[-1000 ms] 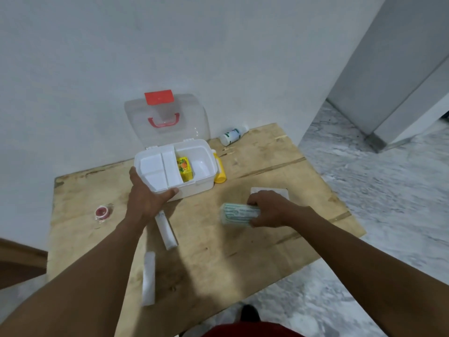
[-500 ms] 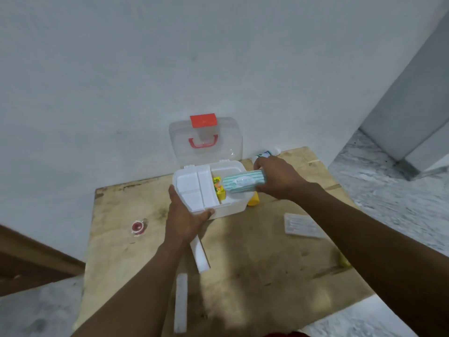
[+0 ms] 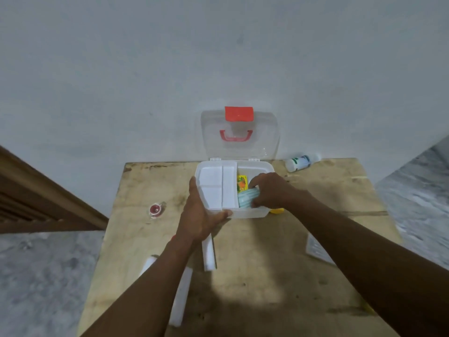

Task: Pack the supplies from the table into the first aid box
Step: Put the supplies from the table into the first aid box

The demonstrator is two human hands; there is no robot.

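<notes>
The white first aid box (image 3: 252, 213) stands open at the back of the wooden table (image 3: 267, 276), its clear lid (image 3: 264, 139) with red latch upright against the wall. My left hand (image 3: 199, 215) grips the box's front left corner. My right hand (image 3: 269, 190) is inside the right compartment, closed on a teal striped packet (image 3: 246, 199) that lies next to a yellow packet (image 3: 242, 184). The left part of the box holds a white divided tray (image 3: 213, 188).
On the table lie a white bottle (image 3: 301, 162) at the back right, a small red-capped item (image 3: 156, 209) at the left, two white tubes (image 3: 209, 255) (image 3: 181, 297) near my left arm, a flat pack (image 3: 315, 249) at right, and a yellow thing (image 3: 277, 210) beside the box.
My right hand lifted the teal packet off the table, carried it over the box and lowered it into the right compartment. My left hand stayed on the box's corner. The camera shifted.
</notes>
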